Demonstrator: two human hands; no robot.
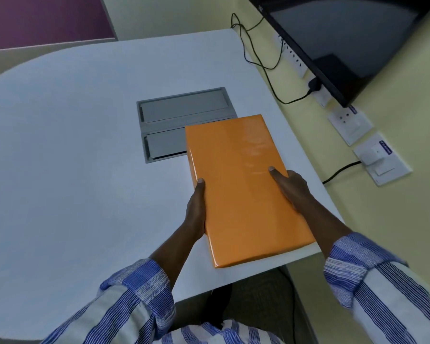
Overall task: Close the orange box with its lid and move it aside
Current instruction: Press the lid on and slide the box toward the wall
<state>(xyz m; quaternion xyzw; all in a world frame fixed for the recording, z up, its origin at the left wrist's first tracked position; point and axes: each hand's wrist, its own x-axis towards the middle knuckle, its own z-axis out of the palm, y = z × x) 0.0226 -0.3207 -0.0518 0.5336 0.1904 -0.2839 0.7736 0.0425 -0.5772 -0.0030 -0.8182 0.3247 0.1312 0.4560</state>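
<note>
The orange box (243,187) is a flat glossy rectangle with its lid on, lying near the right edge of the white table (72,145). My left hand (196,209) grips its left long side, thumb on top. On the right long side sits my right hand (291,187), thumb lying on the lid. The box's far corner overlaps the grey panel set in the table. Its near end reaches the table's front edge.
A grey two-flap cable panel (174,117) is sunk in the table's middle. Right of the table runs a yellow wall with sockets (350,125), a switch plate (380,157), black cables (266,65) and a dark monitor (343,38).
</note>
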